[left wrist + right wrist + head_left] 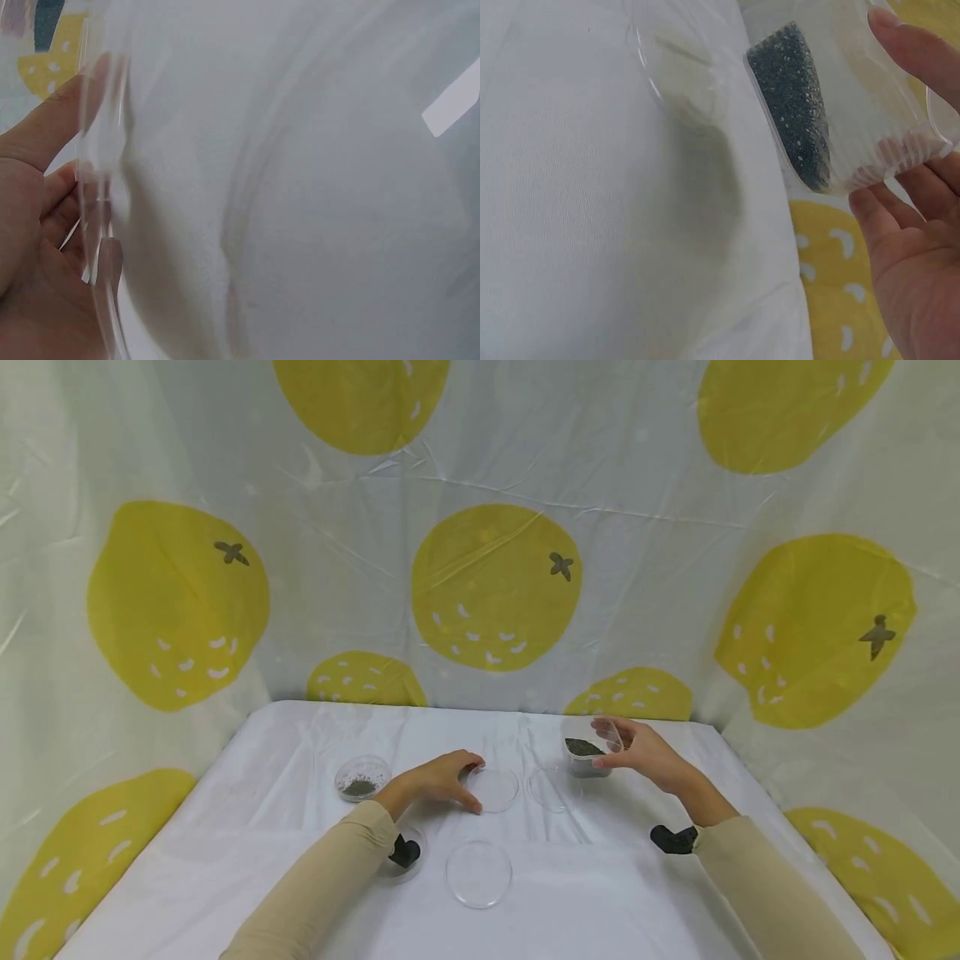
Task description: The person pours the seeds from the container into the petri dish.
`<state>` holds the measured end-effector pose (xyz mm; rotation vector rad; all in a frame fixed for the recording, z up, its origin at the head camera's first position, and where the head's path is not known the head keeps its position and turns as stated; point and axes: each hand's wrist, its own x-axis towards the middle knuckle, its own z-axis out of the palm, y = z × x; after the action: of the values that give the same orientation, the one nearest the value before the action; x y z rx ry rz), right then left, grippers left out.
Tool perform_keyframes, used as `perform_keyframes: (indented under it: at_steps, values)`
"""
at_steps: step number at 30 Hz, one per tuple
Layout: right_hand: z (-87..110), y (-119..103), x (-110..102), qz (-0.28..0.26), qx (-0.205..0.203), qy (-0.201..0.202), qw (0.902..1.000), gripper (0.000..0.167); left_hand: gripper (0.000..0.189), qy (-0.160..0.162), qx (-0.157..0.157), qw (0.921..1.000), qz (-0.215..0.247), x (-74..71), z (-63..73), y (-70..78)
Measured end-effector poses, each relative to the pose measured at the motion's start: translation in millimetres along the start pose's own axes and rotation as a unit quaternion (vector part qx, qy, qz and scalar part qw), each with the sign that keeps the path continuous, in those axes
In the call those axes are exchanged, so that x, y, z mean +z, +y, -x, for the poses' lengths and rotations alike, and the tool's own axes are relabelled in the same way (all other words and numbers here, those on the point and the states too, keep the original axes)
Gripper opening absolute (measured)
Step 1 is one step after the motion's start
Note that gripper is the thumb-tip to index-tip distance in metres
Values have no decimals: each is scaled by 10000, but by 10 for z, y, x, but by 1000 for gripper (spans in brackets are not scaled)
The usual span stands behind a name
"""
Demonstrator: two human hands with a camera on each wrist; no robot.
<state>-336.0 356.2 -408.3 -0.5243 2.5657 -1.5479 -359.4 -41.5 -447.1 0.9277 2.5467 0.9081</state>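
My left hand point(442, 779) spans the left side of a clear petri dish point(501, 791), thumb and fingertips at its rim. In the left wrist view those fingers point(56, 120) show partly through clear plastic. The right hand point(641, 753) grips a clear plastic container point(587, 766), tilted above the table. Dark granules point(791, 109) are banked against one side of it in the right wrist view. Just left of this container lies another clear round dish point(555, 789).
A petri dish point(362, 768) with dark granules stands at the left. One clear round dish point(478, 874) lies nearer the front, and another point(414, 862) is partly hidden by the left wrist camera. White cloth covers the table point(585, 893); a lemon-print sheet point(360, 577) hangs behind.
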Motion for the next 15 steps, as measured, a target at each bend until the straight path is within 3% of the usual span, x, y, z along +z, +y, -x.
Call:
perform_keyframes:
  at_steps: [15]
  values:
    - [-232,-238,296,276,-80,-17,9996,82,81,-22,32,10000,-44,22,-16,-40]
